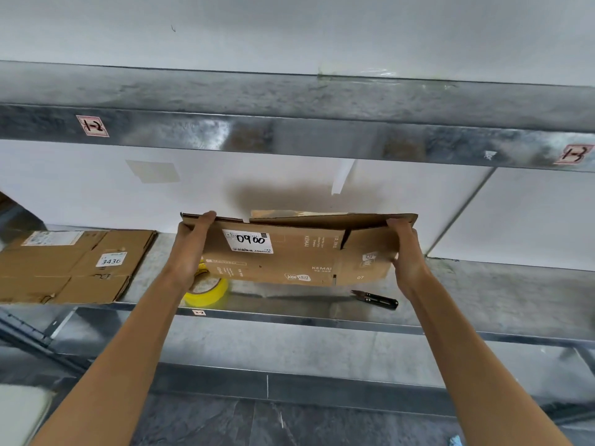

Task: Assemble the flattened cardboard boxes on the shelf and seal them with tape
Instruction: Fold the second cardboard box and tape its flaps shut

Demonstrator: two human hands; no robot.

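A flattened cardboard box of brown corrugated board, matte and creased, is held in the air just above the galvanized steel shelf, its broad printed face turned toward the camera and its flaps folded flat. A white paper label handwritten "0900" sits on the upper left part of that face, with faint white print and logos scattered across the rest. The left hand grips the box at its upper left corner, fingers hooked over the top edge. The right hand grips the right end, fingertips curled over the top right corner and the thumb pressed on the front face. Both forearms reach up and forward, roughly parallel. Under the box, near the left wrist, a roll of yellow tape lies flat on the shelf, partly hidden by the box and the arm. A slim black cutting tool lies near the shelf's front edge below the box's right end. To the left, well apart, more flattened boxes lie flat on the shelf, the top one bearing a white sticker marked "3436". Above runs a mottled, shiny metal shelf beam.
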